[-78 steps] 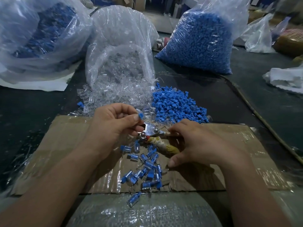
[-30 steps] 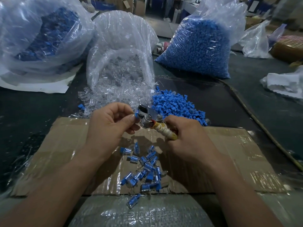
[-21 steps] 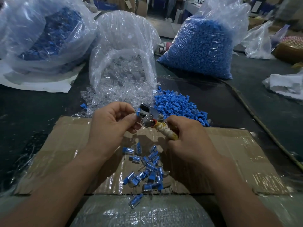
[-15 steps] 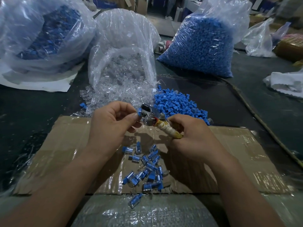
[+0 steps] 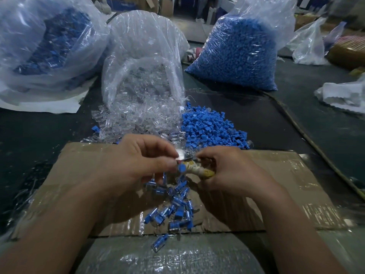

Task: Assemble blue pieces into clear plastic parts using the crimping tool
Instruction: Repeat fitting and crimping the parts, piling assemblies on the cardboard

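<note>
Crimping tool [image 5: 197,170] held above the cardboard [image 5: 276,171], head turned toward the left hand

The tool's long axis is laid from lower right to upper left: its tape-wrapped handle is enclosed by the right hand [image 5: 233,175], whose grip is clamped round it, and its metal head is pointed at the left hand [image 5: 142,165], whose grip is pinched on one blue piece [image 5: 181,168] just under the head; the jaws are lost in blur. Three large bags are counted on the desk [image 5: 316,125]: two filled with blue, the left bag [image 5: 49,46] and the right bag [image 5: 241,50], and one clear-parts bag [image 5: 142,76] tipped open between them. Before it a heap of clear parts [image 5: 134,119] is touched by a heap of blue pieces [image 5: 209,129]. Roughly twenty assembled pieces [image 5: 173,206] are scattered under the hands and partly hidden by them
</note>
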### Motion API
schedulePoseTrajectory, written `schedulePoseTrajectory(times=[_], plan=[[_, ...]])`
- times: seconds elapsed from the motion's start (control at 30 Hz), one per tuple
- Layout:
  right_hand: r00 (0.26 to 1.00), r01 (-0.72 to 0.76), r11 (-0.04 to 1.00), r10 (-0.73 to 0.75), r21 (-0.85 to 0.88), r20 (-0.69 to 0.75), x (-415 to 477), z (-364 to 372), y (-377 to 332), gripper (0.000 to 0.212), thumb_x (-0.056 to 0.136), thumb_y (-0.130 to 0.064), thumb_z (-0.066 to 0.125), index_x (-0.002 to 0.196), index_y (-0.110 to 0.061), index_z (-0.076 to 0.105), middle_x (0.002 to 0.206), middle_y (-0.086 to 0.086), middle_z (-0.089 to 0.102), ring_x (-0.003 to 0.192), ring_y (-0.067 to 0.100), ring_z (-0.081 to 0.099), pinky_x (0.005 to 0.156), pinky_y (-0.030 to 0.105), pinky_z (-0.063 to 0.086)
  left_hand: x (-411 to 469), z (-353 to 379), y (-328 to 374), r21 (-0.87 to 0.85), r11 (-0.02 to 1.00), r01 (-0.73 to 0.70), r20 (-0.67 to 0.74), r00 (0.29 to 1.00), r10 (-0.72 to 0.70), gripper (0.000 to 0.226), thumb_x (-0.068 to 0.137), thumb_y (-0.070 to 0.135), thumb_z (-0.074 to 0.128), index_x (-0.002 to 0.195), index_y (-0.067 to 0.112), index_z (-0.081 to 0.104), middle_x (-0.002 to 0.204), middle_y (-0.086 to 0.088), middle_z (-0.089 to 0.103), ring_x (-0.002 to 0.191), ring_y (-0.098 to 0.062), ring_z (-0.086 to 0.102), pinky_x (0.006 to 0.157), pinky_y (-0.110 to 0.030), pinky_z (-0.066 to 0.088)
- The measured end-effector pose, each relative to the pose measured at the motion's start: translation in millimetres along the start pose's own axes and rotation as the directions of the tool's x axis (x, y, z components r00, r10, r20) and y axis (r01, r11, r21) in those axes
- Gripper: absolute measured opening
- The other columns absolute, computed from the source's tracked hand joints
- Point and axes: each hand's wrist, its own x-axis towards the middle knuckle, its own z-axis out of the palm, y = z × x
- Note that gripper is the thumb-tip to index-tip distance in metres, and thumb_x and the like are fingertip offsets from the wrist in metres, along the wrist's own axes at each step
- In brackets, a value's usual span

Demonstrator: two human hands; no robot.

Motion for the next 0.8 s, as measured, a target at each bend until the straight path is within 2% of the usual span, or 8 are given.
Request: schedulePoseTrajectory(times=[0.13,0.27,0.4,0.5,0.6,0.67,0.7,0.8], plan=[[1.0,-0.014,1.0,0.014,-0.005,0.021,1,2,-1,0.054,0.058,-0.036,0.084,0.107,-0.035,0.06,0.083,-0.02,0.054,0.083,0.002,0.053,0.074,0.027,0.045,-1,2,4,0.14,0.988,0.065,0.185,0.978,-0.091,0.019,0.051,0.023,0.074,0.069,0.019,0.073,0.064,-0.007,0.069,0.052,-0.012,0.062,0.048,-0.017,0.05],[1.0,0.01,0.993,-0.01,-0.115,-0.001,2,3,-1,0.056,0.057,-0.042,0.083,0.108,-0.033,0.06,0.084,-0.017,0.05,0.084,0.006,0.05,0.074,0.028,0.044,1,3,2,0.183,0.979,0.087,0.251,0.959,-0.132,0.014,0.053,0.017,0.074,0.066,0.015,0.071,0.064,-0.006,0.07,0.058,-0.013,0.066,0.053,-0.016,0.052],[1.0,0.011,0.986,-0.011,-0.166,0.001,4,6,-1,0.063,0.056,-0.049,0.081,0.112,-0.034,0.057,0.088,-0.017,0.044,0.087,0.007,0.045,0.073,0.028,0.038,1,6,-1,0.153,0.987,0.049,0.232,0.969,-0.084,0.013,0.055,0.014,0.073,0.068,0.013,0.07,0.061,-0.006,0.069,0.055,-0.011,0.066,0.051,-0.013,0.049],[1.0,0.002,0.986,0.003,-0.168,0.029,5,7,0,0.068,0.056,-0.051,0.079,0.116,-0.034,0.052,0.089,-0.019,0.04,0.09,0.006,0.042,0.071,0.028,0.033,2,3,-3,0.125,0.992,-0.022,0.128,0.992,0.006,0.012,0.057,0.019,0.071,0.068,0.016,0.072,0.063,-0.006,0.069,0.053,-0.006,0.064,0.05,-0.011,0.047],[0.999,-0.002,0.987,0.011,-0.162,0.05,4,7,1,0.075,0.056,-0.053,0.079,0.122,-0.035,0.048,0.089,-0.021,0.036,0.092,0.005,0.039,0.072,0.027,0.032,7,0,-11,0.208,0.975,-0.076,-0.21,0.97,0.12,0.002,0.066,0.02,0.07,0.066,0.022,0.071,0.066,-0.002,0.069,0.055,-0.005,0.063,0.05,-0.011,0.048],[0.998,0.001,0.986,0.009,-0.169,0.058,4,7,2,0.079,0.056,-0.053,0.078,0.126,-0.035,0.045,0.093,-0.019,0.036,0.095,0.006,0.037,0.076,0.028,0.032,12,-6,-18,0.458,0.887,-0.063,-0.469,0.83,0.301,0.012,0.075,0.013,0.07,0.076,0.025,0.068,0.066,0.004,0.066,0.059,-0.005,0.061,0.053,-0.01,0.048],[0.998,0.004,0.984,0.007,-0.177,0.062,4,7,3,0.081,0.057,-0.054,0.078,0.127,-0.034,0.044,0.095,-0.018,0.036,0.096,0.005,0.036,0.077,0.027,0.031,15,-10,-20,0.57,0.822,-0.025,-0.529,0.754,0.389,0.015,0.078,0.011,0.069,0.085,0.024,0.067,0.073,0.008,0.065,0.063,-0.004,0.059,0.058,-0.01,0.047],[0.997,0.015,0.982,-0.001,-0.188,0.076,5,6,4,0.083,0.058,-0.056,0.076,0.13,-0.034,0.041,0.098,-0.018,0.035,0.098,0.005,0.034,0.078,0.027,0.03,22,-27,-24,0.738,0.664,0.12,-0.569,0.638,0.518,0.031,0.079,0.009,0.069,0.109,0.013,0.065,0.105,-0.009,0.063,0.095,-0.022,0.057,0.086,-0.031,0.043]])
